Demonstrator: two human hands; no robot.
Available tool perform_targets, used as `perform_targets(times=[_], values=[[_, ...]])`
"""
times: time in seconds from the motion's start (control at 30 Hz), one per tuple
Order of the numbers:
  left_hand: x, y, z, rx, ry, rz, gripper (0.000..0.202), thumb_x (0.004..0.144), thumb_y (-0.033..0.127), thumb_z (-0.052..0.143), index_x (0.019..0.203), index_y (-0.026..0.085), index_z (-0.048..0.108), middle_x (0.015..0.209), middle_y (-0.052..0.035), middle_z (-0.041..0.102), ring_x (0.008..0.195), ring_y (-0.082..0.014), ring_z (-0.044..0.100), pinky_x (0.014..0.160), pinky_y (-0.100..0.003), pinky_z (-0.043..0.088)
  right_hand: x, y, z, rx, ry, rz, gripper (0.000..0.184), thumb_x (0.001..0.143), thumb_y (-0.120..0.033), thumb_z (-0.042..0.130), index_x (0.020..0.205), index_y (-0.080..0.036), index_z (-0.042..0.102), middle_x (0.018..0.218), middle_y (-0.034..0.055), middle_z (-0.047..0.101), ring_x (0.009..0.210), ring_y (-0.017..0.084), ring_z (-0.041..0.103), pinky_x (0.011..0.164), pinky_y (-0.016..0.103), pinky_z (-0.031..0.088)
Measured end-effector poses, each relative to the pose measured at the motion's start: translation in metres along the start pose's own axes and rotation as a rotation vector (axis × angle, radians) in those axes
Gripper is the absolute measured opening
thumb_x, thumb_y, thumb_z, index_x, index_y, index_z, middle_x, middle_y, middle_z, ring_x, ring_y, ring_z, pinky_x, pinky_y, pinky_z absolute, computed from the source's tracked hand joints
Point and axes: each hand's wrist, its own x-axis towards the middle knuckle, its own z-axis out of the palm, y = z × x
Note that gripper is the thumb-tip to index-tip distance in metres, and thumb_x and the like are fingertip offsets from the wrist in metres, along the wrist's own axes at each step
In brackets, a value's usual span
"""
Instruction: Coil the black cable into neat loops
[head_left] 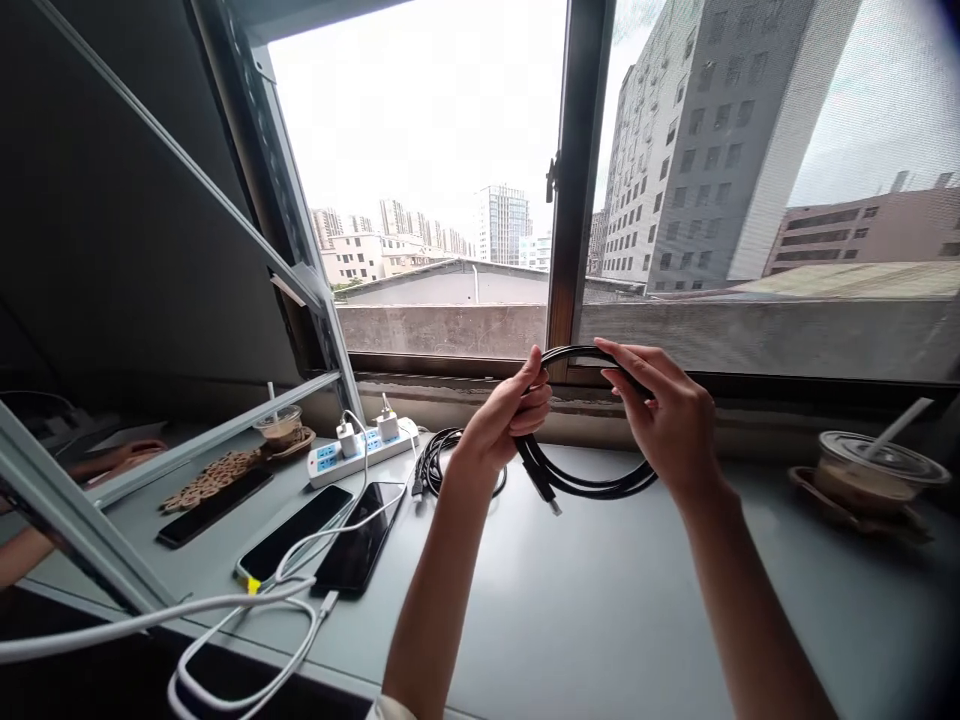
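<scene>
Above the grey table, a black cable (592, 490) is wound into a loose loop between my two hands. My left hand (517, 410) is closed around the left side of the loop. One end of the cable, with a metal connector (555, 507), hangs out below that hand. On the other side, my right hand (664, 410) pinches the upper right of the loop between thumb and fingers. Behind my left wrist lies another coiled black cable (431, 465) on the table, partly hidden by my forearm.
A white power strip (364, 450) with chargers stands near the window wall. Several phones, one a black phone (360, 540), lie left under a tangled white cable (300, 590). A lidded drink cup (874, 475) stands right. A metal frame (330, 320) crosses the left; another person's hand (135, 455) shows beyond.
</scene>
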Motion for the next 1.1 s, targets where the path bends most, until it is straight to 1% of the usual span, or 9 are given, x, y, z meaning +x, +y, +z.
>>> perform_targets(times=[0.17, 0.27, 0.37, 0.47, 0.6, 0.77, 0.87, 1.0, 1.1], values=[[-0.004, -0.025, 0.001, 0.101, 0.234, 0.012, 0.025, 0.066, 0.017, 0.074, 0.082, 0.01, 0.055, 0.058, 0.0043, 0.05, 0.05, -0.0051, 0.051, 0.05, -0.015, 0.042, -0.02, 0.029, 0.026, 0.111, -0.049, 0.212, 0.031, 0.087, -0.033, 0.051, 0.114, -0.024, 0.064, 0.099, 0.0046, 0.068, 0.088, 0.018, 0.064, 0.08, 0.029, 0.048], [-0.011, -0.05, -0.009, 0.271, 0.391, 0.032, 0.051, 0.066, 0.015, 0.072, 0.11, 0.01, 0.049, 0.08, -0.0036, 0.06, 0.07, -0.0123, 0.061, 0.07, -0.025, 0.048, -0.045, 0.056, 0.042, 0.089, -0.053, 0.383, 0.036, 0.087, -0.035, 0.047, 0.114, -0.018, 0.064, 0.102, 0.0083, 0.068, 0.095, 0.021, 0.062, 0.087, 0.035, 0.046], [-0.021, -0.076, -0.023, 0.497, 0.507, 0.03, 0.073, 0.069, 0.015, 0.068, 0.132, 0.014, 0.029, 0.114, -0.015, 0.052, 0.091, -0.0173, 0.06, 0.075, -0.028, 0.047, -0.079, 0.083, 0.054, -0.001, -0.083, 0.504, 0.041, 0.089, -0.036, 0.041, 0.117, -0.013, 0.061, 0.105, 0.0127, 0.066, 0.098, 0.023, 0.06, 0.088, 0.039, 0.046], [-0.025, -0.095, -0.038, 0.741, 0.486, -0.004, 0.069, 0.075, 0.018, 0.058, 0.134, 0.011, 0.023, 0.125, -0.0216, 0.042, 0.103, -0.0234, 0.056, 0.08, -0.034, 0.047, -0.115, 0.104, 0.065, -0.079, -0.217, 0.601, 0.037, 0.09, -0.035, 0.044, 0.113, -0.012, 0.061, 0.091, 0.0096, 0.067, 0.083, 0.018, 0.063, 0.079, 0.037, 0.05], [-0.021, -0.108, -0.046, 0.947, 0.444, 0.082, 0.053, 0.073, 0.015, 0.056, 0.123, 0.014, 0.039, 0.123, -0.0171, 0.041, 0.115, -0.0267, 0.045, 0.094, -0.041, 0.038, -0.154, 0.117, 0.079, -0.184, -0.367, 0.667, 0.033, 0.089, -0.039, 0.051, 0.109, -0.015, 0.058, 0.104, 0.0075, 0.062, 0.09, 0.016, 0.06, 0.081, 0.038, 0.049], [-0.032, -0.105, -0.041, 1.033, 0.354, 0.141, 0.036, 0.079, 0.021, 0.051, 0.114, 0.019, 0.047, 0.113, -0.0104, 0.047, 0.088, -0.0196, 0.057, 0.083, -0.038, 0.045, -0.164, 0.11, 0.08, -0.274, -0.443, 0.62, 0.044, 0.086, -0.04, 0.048, 0.123, -0.019, 0.054, 0.127, 0.014, 0.05, 0.12, 0.029, 0.044, 0.098, 0.049, 0.035], [-0.066, -0.098, -0.035, 1.087, 0.308, 0.238, 0.034, 0.084, 0.021, 0.046, 0.118, 0.021, 0.043, 0.113, -0.0096, 0.05, 0.084, -0.0167, 0.058, 0.081, -0.036, 0.046, -0.157, 0.098, 0.076, -0.253, -0.478, 0.51, 0.048, 0.086, -0.044, 0.041, 0.126, -0.021, 0.052, 0.132, 0.0114, 0.047, 0.126, 0.028, 0.038, 0.102, 0.047, 0.03], [-0.139, -0.099, -0.031, 1.25, 0.181, 0.384, 0.027, 0.082, 0.014, 0.047, 0.108, 0.025, 0.05, 0.116, -0.0095, 0.052, 0.089, -0.0158, 0.059, 0.081, -0.031, 0.049, -0.157, 0.084, 0.076, -0.166, -0.569, 0.371, 0.043, 0.085, -0.046, 0.04, 0.118, -0.023, 0.057, 0.125, 0.0077, 0.054, 0.119, 0.024, 0.046, 0.1, 0.042, 0.034], [-0.201, -0.104, -0.041, 1.425, 0.296, 0.643, 0.027, 0.074, 0.007, 0.047, 0.091, 0.026, 0.056, 0.108, -0.0081, 0.057, 0.084, -0.0174, 0.06, 0.069, -0.029, 0.053, -0.164, 0.08, 0.08, -0.125, -0.617, 0.321, 0.039, 0.086, -0.044, 0.04, 0.111, -0.023, 0.061, 0.118, 0.0072, 0.058, 0.113, 0.023, 0.05, 0.099, 0.042, 0.032]])
